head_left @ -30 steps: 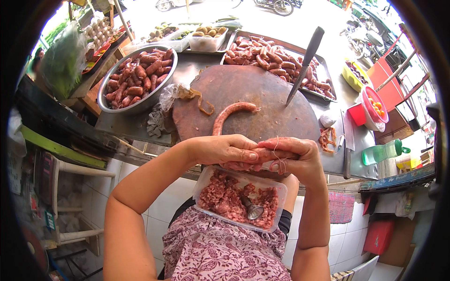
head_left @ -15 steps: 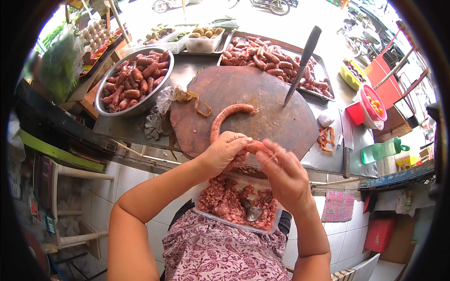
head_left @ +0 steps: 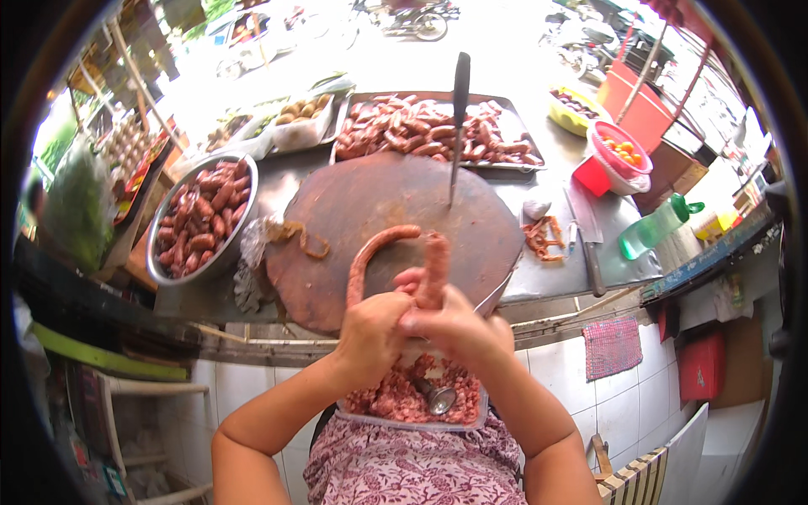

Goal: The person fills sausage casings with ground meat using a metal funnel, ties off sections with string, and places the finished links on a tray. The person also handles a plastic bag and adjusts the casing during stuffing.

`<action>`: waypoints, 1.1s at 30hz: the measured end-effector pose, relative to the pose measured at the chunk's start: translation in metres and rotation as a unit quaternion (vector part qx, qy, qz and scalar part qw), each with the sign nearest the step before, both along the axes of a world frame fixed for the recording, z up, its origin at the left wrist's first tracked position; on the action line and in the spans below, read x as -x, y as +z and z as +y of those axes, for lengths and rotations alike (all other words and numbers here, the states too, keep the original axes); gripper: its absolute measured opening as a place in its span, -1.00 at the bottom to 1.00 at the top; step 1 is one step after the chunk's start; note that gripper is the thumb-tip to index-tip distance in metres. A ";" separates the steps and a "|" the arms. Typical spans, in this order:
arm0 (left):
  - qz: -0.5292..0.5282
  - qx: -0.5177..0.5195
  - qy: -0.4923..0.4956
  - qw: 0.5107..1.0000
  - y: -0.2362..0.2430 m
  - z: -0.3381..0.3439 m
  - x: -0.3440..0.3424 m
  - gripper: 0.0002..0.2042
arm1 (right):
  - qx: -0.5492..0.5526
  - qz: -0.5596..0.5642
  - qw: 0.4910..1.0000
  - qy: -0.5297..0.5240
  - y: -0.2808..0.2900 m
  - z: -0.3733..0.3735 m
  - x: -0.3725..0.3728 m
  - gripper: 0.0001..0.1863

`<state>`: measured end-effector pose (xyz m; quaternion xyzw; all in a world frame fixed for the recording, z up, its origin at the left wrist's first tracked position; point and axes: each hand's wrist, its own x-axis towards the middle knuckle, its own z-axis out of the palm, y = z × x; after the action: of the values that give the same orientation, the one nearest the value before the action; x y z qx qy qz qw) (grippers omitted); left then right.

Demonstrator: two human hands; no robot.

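Observation:
My left hand [head_left: 374,337] and my right hand [head_left: 459,328] are closed together around a sausage [head_left: 433,265] that points upward toward the board, blurred by motion. A longer curved sausage [head_left: 374,248] lies on the round wooden chopping board [head_left: 471,248], running down behind my hands. A knife [head_left: 459,101] with a black handle stands tip-down at the board's back. Below my hands, a plastic tub of minced meat [head_left: 379,397] sits on my lap with a metal funnel [head_left: 441,400] in it, partly hidden by my hands.
Around the board are a bowl of sausages [head_left: 200,219], a tray of sausages [head_left: 429,130], a cleaver [head_left: 589,248], twine scraps [head_left: 543,236], a green bottle [head_left: 648,231] and fruit baskets [head_left: 614,151] on the metal table [head_left: 547,286]. Vehicles stand in the street beyond.
The sausage between my hands has swung from sideways to upright. My hands have come together lower and crossed closer, and the thread is no longer visible. The view has shifted slightly.

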<state>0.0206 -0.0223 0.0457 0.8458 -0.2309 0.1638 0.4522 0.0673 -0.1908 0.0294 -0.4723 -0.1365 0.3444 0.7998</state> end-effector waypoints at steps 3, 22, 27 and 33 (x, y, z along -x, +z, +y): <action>0.020 -0.051 0.133 0.990 0.005 0.015 -0.010 -0.88 | 0.088 -0.048 0.993 0.060 0.017 -0.016 0.010 -0.55; 0.163 0.014 -0.039 0.986 0.004 0.028 -0.013 -0.71 | -0.191 0.037 0.946 -0.260 0.025 -0.095 -0.083 -0.78; 0.229 0.069 -0.002 0.971 -0.006 0.029 -0.025 -0.72 | -0.238 -0.026 0.908 -0.343 0.005 -0.119 -0.086 -0.76; 0.418 0.184 -0.125 0.881 -0.001 0.040 -0.051 -0.65 | -0.059 -0.038 0.911 -0.406 -0.013 -0.168 -0.116 -0.80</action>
<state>0.0720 0.0181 0.0450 0.7017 -0.0900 -0.2234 0.6705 0.1831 -0.3592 0.0169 -0.4512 0.0167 -0.0375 0.8915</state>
